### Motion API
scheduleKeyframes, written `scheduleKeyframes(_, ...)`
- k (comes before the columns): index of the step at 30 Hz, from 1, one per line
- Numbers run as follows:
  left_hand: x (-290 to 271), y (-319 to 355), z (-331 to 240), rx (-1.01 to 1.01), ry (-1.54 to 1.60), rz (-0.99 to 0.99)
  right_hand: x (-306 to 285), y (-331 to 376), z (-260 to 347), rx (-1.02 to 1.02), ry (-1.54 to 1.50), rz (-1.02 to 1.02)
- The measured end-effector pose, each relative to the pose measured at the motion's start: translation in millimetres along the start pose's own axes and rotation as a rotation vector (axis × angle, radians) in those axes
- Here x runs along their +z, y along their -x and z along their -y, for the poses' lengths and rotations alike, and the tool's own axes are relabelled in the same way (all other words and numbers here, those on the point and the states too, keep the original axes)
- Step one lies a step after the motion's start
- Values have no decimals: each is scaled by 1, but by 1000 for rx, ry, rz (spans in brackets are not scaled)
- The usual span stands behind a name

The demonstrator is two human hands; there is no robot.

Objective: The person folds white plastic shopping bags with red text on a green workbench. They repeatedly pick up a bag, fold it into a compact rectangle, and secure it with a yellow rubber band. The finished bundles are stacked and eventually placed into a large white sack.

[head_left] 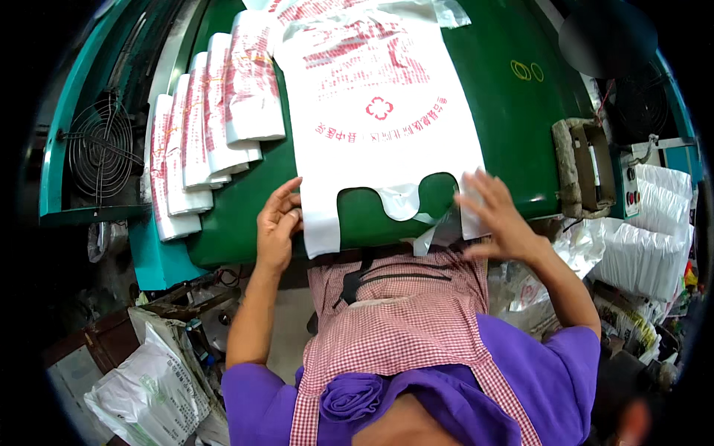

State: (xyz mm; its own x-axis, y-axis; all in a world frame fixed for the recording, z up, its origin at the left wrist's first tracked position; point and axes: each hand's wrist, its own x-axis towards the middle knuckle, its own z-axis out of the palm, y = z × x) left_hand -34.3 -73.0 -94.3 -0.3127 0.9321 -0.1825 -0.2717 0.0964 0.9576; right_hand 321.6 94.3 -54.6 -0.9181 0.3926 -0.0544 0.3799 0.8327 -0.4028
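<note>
A flat stack of white plastic T-shirt bags (pixel 375 152) with red print lies on the green table, its handles toward me. My left hand (pixel 277 227) is at the stack's left edge by the left handle, its fingers loosely bent and apart, the fingertips touching the edge. My right hand (pixel 500 219) is over the right handle, fingers spread, slightly blurred. A loose scrap of clear film (pixel 437 232) hangs beside that handle at the table's near edge. The tab between the handles (pixel 401 202) lies flat.
Several rolled bundles of printed bags (pixel 249 93) bound with bands lie at the left on the green table (pixel 513 126). Yellow rubber bands (pixel 522 70) lie at the right. A worn box (pixel 587 167) stands at the right edge, with stacked white bags (pixel 643 256) beyond. A fan guard (pixel 102 147) is at the left.
</note>
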Motion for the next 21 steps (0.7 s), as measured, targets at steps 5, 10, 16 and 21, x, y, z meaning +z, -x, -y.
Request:
scheduleKeyframes(5, 10, -15, -27, 604, -1424, 186, 3, 8, -22, 179, 262, 222)
scheduleKeyframes(10, 4, -25, -15, 615, -1200, 460, 28, 25, -63, -120, -141, -235)
scheduleKeyframes(16, 50, -65, -20, 289, -850, 306, 5, -19, -36, -180, -484, -220)
scheduleKeyframes(21, 90, -115, 6, 603, -1377, 269, 20, -119, -21, 38, -523, -342)
